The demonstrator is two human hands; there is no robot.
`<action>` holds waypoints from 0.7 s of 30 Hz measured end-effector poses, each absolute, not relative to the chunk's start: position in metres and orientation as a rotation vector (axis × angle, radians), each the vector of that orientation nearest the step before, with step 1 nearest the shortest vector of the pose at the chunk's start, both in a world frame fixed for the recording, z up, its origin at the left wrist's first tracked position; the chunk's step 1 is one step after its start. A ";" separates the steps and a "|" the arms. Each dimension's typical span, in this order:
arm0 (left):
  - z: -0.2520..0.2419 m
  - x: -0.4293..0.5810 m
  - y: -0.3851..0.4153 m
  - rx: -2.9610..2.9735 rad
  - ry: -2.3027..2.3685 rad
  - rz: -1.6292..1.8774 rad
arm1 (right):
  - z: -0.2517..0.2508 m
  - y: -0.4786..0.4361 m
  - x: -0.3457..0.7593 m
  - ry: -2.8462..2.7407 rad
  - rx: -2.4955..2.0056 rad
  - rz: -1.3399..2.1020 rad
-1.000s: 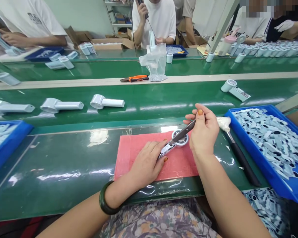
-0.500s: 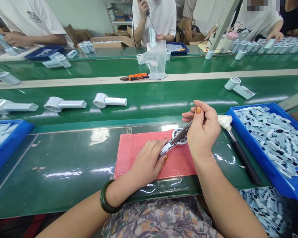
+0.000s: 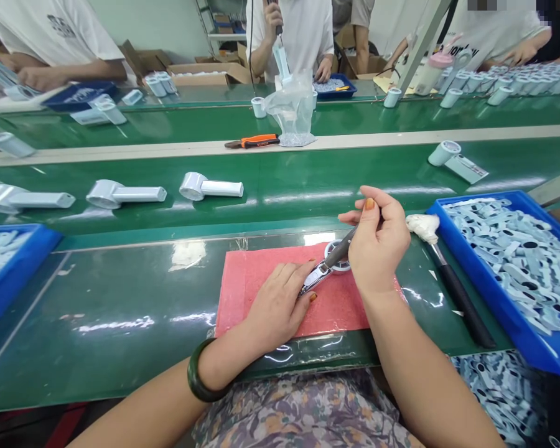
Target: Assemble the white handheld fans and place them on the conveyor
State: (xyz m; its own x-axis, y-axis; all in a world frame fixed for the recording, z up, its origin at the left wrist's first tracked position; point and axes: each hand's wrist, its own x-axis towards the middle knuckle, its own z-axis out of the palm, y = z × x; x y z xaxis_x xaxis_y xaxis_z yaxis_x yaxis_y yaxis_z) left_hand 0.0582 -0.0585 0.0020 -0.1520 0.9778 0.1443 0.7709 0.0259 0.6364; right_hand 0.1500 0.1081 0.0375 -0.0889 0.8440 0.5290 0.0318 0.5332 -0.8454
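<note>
Left hand (image 3: 275, 308): fingers clamped on handle end of white part (image 3: 338, 268), flat on pink mat (image 3: 252, 283). Right hand (image 3: 378, 246): fingers pinched around dark tool (image 3: 340, 249), slanted down onto part's round head, just beyond left fingertips.

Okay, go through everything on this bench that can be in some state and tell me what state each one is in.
Left hand: palm down, pinning the white part to the pink mat.
Right hand: closed on the dark tool.
Dark tool: tilted, crossing the white part's round end.
Blue bin: filled with pale blue pieces.
Brush: lying flat, untouched.
Orange pliers: shut, lying flat.
</note>
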 end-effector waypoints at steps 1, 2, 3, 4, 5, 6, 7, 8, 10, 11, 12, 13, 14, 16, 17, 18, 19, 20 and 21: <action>0.002 0.059 -0.059 1.788 1.977 0.859 | 0.036 0.109 0.151 -1.523 -0.819 0.796; 0.002 0.059 -0.059 1.792 1.977 0.856 | 0.033 0.110 0.152 -1.523 -0.859 0.786; 0.001 0.059 -0.059 1.796 1.977 0.854 | 0.030 0.113 0.152 -1.519 -0.898 0.779; 0.001 0.059 -0.059 1.799 1.977 0.856 | 0.027 0.116 0.152 -1.515 -0.932 0.777; 0.001 0.059 -0.059 1.799 1.976 0.857 | 0.023 0.119 0.151 -1.509 -0.962 0.787; 0.001 0.059 -0.059 1.795 1.974 0.857 | 0.020 0.123 0.150 -1.503 -0.988 0.816; 0.001 0.058 -0.060 1.785 1.972 0.857 | 0.017 0.126 0.148 -1.495 -1.012 0.866; 0.002 0.058 -0.060 1.769 1.969 0.863 | 0.014 0.130 0.147 -1.489 -1.034 0.928; 0.003 0.057 -0.060 1.728 1.962 0.892 | 0.010 0.136 0.145 -1.479 -1.071 1.038; 0.003 0.057 -0.060 1.708 1.956 0.916 | 0.009 0.138 0.144 -1.471 -1.086 1.075; 0.004 0.056 -0.060 1.692 1.949 0.942 | 0.008 0.140 0.143 -1.460 -1.098 1.102; 0.004 0.056 -0.060 1.682 1.941 0.964 | 0.007 0.142 0.142 -1.445 -1.109 1.121; 0.005 0.056 -0.060 1.678 1.935 0.975 | 0.007 0.143 0.142 -1.428 -1.118 1.140; 0.005 0.057 -0.060 1.686 1.942 0.982 | 0.008 0.143 0.142 -1.410 -1.139 1.164; 0.004 0.057 -0.060 1.693 1.951 0.979 | 0.009 0.141 0.142 -1.424 -1.140 1.149; 0.003 0.057 -0.060 1.699 1.961 0.981 | 0.011 0.139 0.143 -1.449 -1.131 1.107; 0.003 0.057 -0.060 1.705 1.969 0.985 | 0.013 0.137 0.144 -1.478 -1.113 1.048; 0.002 0.057 -0.060 1.708 1.973 0.992 | 0.014 0.135 0.146 -1.509 -1.089 0.981; 0.001 0.058 -0.060 1.708 1.975 0.996 | 0.016 0.132 0.148 -1.537 -1.060 0.917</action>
